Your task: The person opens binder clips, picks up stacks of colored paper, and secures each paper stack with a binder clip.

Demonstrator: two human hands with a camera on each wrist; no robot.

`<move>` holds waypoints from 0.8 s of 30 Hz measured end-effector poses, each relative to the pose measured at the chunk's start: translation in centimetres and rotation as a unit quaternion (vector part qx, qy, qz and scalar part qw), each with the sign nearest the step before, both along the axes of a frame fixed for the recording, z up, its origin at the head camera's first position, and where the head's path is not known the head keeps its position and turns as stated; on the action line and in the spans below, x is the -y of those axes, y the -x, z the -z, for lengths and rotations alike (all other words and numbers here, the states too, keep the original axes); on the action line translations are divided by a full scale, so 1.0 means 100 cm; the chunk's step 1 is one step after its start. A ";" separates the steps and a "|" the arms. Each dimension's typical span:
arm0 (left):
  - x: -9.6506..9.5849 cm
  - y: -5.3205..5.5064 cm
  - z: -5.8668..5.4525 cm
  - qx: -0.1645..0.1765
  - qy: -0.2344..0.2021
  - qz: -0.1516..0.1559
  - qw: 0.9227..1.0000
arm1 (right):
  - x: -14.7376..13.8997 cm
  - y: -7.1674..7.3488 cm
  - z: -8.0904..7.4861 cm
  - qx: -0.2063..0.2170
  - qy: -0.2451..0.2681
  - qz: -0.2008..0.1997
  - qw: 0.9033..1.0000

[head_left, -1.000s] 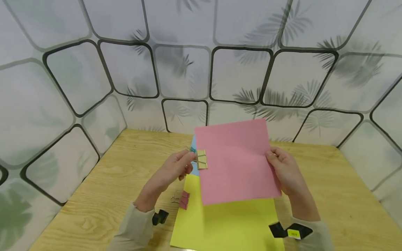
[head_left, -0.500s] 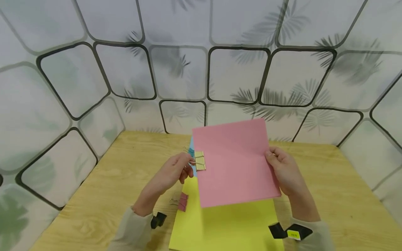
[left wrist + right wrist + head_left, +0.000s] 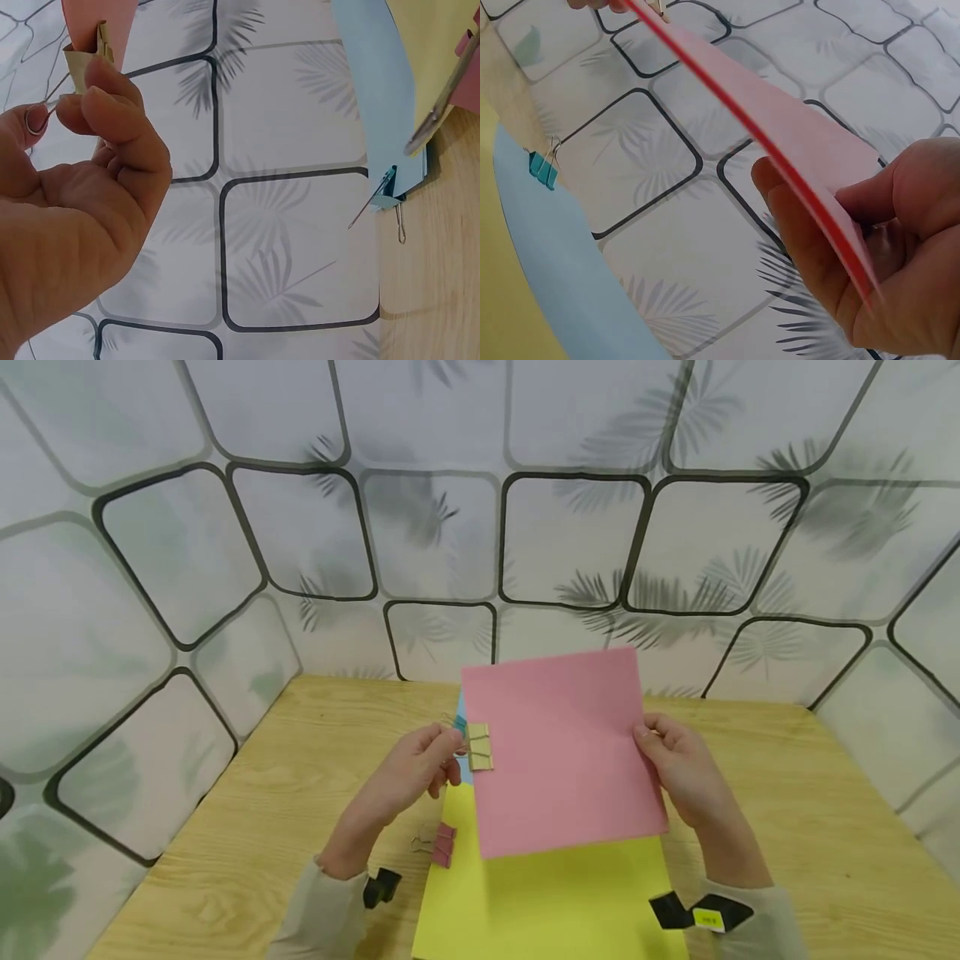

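A stack of pink paper (image 3: 558, 760) is held up above the table, tilted toward the head camera. A pale yellow binder clip (image 3: 480, 747) sits on its left edge. My left hand (image 3: 412, 768) pinches the clip's wire handles between thumb and fingers; the left wrist view shows the thumb (image 3: 22, 124) against a wire loop. My right hand (image 3: 678, 768) grips the stack's right edge, thumb on the front and fingers behind. In the right wrist view the stack shows edge-on as a thin red line between thumb and fingers.
Below lies yellow paper (image 3: 585, 902) with a pink binder clip (image 3: 444, 845) on its left edge. Behind it is blue paper (image 3: 382, 82) with a teal binder clip (image 3: 543, 169), partly hidden by the pink stack. A patterned backdrop (image 3: 435, 543) stands behind the wooden table (image 3: 787, 793).
Both hands keep their hold on the pink stack and its clip. The view shifts slightly, and the clip's wire handle that showed half a second ago is now mostly covered by the left fingers.
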State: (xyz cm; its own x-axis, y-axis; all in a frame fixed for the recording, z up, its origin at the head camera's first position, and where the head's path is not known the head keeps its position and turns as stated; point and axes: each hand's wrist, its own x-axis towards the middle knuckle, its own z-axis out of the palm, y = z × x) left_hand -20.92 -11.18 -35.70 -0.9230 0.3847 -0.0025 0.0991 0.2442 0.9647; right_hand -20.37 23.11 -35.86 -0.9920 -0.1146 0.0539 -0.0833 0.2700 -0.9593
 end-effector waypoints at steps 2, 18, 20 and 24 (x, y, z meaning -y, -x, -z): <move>-0.001 0.000 0.001 0.002 0.015 0.001 1.000 | -0.004 -0.001 0.002 -0.004 -0.020 -0.006 1.000; -0.001 -0.004 0.003 -0.035 0.070 0.004 0.997 | -0.017 -0.006 0.003 -0.007 -0.112 0.003 0.994; -0.001 -0.003 0.004 -0.038 0.068 0.004 0.997 | -0.018 -0.006 0.002 -0.005 -0.121 0.004 0.993; 0.000 -0.001 0.005 -0.041 0.063 0.011 0.997 | -0.021 -0.003 -0.002 -0.011 -0.129 -0.004 0.992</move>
